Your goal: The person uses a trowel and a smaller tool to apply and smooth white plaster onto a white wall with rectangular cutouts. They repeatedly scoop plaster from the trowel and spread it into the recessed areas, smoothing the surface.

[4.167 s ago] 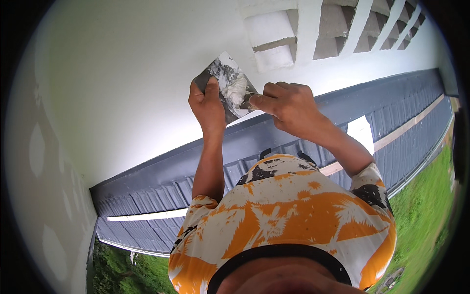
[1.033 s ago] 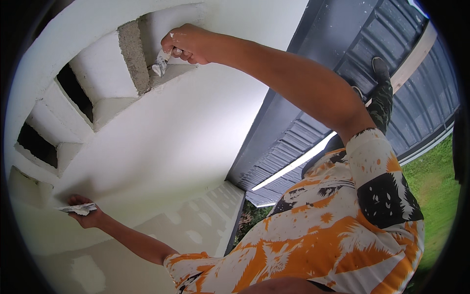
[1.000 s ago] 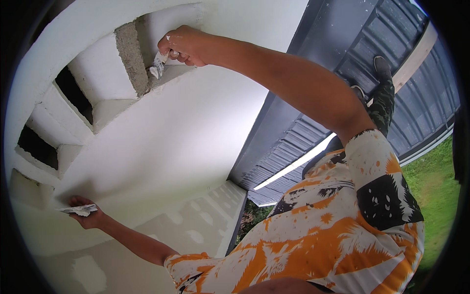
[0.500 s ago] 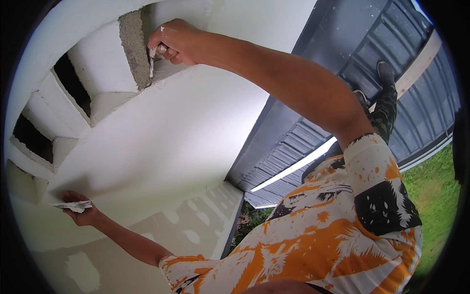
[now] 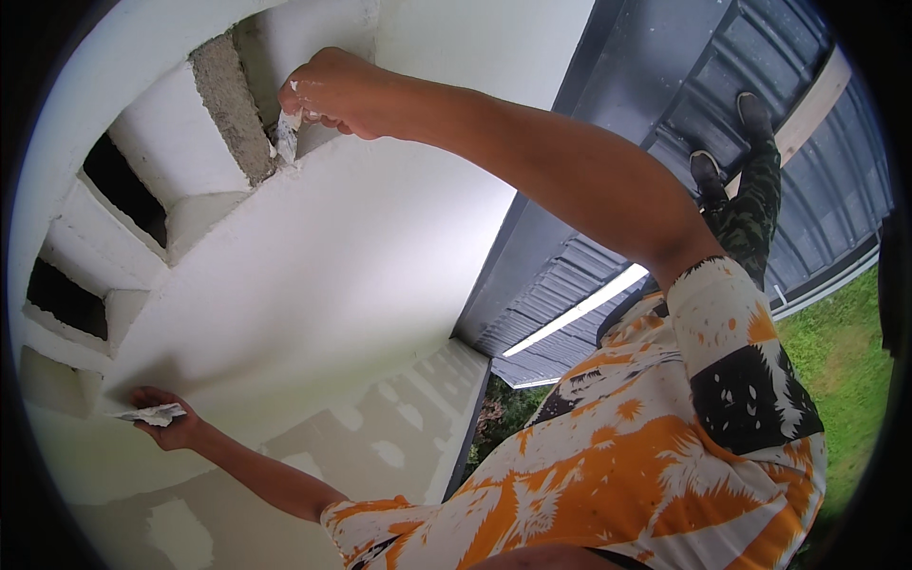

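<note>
The right hand (image 5: 332,93) is curled round a putty knife (image 5: 287,138) beside the bare concrete strip (image 5: 231,106); the left hand (image 5: 171,425) grips a plate (image 5: 136,414) bearing white filler (image 5: 163,412) near the wall (image 5: 351,247). Tilting the plate could drop filler; overpressing the knife could crumble the strip's rough edge.

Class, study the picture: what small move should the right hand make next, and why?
Probably draw the scraper in the right hand along the grey strip: it sits beside that strip, which looks bare among white surfaces, and the left hand holds white paste on a plate.
</note>
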Demonstrator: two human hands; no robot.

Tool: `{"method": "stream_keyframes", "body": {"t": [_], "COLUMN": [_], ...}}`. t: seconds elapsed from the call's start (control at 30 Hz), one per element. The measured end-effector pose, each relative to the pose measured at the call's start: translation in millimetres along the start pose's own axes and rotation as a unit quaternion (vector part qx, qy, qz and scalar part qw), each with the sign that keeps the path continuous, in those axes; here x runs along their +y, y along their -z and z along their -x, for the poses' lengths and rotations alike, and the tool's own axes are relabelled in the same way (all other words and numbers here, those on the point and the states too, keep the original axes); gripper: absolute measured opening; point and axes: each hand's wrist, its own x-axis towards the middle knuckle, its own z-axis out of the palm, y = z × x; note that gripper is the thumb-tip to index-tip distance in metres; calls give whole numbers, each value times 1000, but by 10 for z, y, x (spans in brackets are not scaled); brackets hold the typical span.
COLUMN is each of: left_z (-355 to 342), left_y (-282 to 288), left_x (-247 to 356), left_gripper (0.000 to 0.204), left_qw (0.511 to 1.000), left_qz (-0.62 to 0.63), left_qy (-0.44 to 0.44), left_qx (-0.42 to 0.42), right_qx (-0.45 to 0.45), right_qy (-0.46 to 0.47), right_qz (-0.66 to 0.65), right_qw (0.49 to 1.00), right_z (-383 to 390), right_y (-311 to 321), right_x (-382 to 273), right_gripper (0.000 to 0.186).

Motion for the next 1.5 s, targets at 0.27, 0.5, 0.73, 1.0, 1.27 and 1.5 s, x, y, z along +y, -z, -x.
{"method": "stream_keyframes", "body": {"t": [0.27,0.5,0.73,1.0,1.27,1.5], "left_z": [-29,5,65,103,-8,45], "left_y": [-84,88,13,-201,-235,-173], "left_x": [3,-48,-68,-109,8,67], "left_gripper": [39,43,46,48,45,44], "left_qw": [1000,999,998,998,994,993], "left_qz": [16,2,7,-40,-5,-5], "left_qy": [-2,-9,3,-41,2,13], "left_qx": [-24,-38,-64,-3,-111,-120], "right_qx": [53,-60,118,8,38,89], "right_qy": [116,-20,-90,-34,107,30], "right_qz": [141,-184,-253,-275,45,-85], "right_qw": [982,981,956,961,993,992], "right_z": [-254,-29,635,419,198,367], "right_y": [1,18,266,311,264,367], "right_x": [330,-49,-487,-389,-74,-11], "right_gripper": [17,8,14,11,15,13]}}
